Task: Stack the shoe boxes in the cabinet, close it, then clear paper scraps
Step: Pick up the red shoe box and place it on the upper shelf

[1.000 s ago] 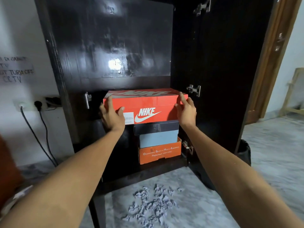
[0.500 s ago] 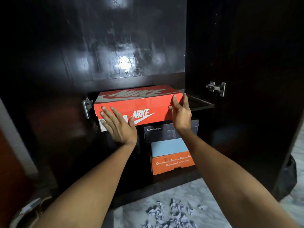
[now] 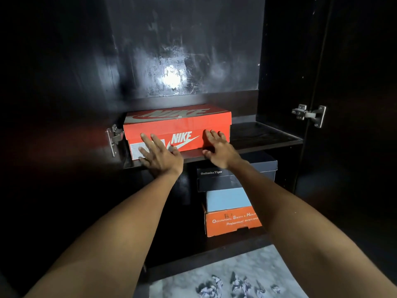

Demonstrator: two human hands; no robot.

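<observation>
Nike box on cabinet shelf | left hand, right hand flat, fingers spread on its front, gripping nothing | stiff light cardboard, likely slides; push low, lift by ends

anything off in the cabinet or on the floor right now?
Crumpled paper scraps litter the floor in front of the cabinet. Below the shelf, the three-box stack is uneven: the dark box overhangs the pale blue box. The Nike box sits flat on its shelf.
</observation>
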